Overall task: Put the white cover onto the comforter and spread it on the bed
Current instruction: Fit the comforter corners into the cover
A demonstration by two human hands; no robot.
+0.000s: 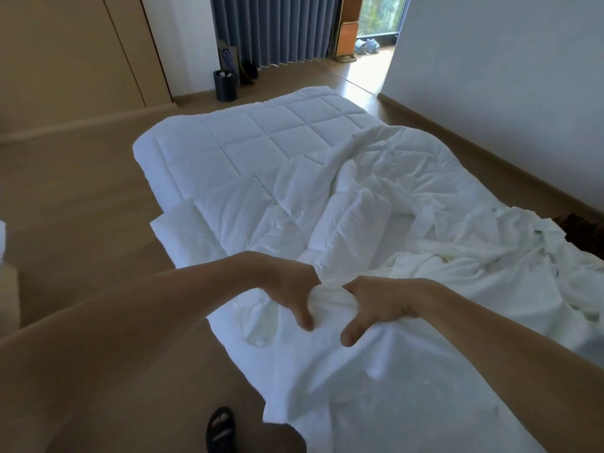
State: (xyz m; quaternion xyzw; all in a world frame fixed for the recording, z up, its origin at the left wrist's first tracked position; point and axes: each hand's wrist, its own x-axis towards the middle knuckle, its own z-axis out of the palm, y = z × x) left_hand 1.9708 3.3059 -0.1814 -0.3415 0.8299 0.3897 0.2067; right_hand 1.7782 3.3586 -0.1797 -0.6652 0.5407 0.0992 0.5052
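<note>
The left hand (287, 289) and right hand (376, 305) pinch one bunch of the crumpled white fabric cover (376, 380), grip curled. The cover trails toward 5 o'clock over the white quilted comforter (245, 142), which lies lengthwise from 5 to 11 o'clock.

Fingertips of left hand (287, 289) and right hand (379, 304) are buried in the white cover (392, 387), which the lower frame edge crops.

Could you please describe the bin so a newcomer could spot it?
Look past the far end of the quilted comforter to the grey curtain. The bin stands on the floor at its left edge: the only dark cylinder, white scraps inside.
</note>
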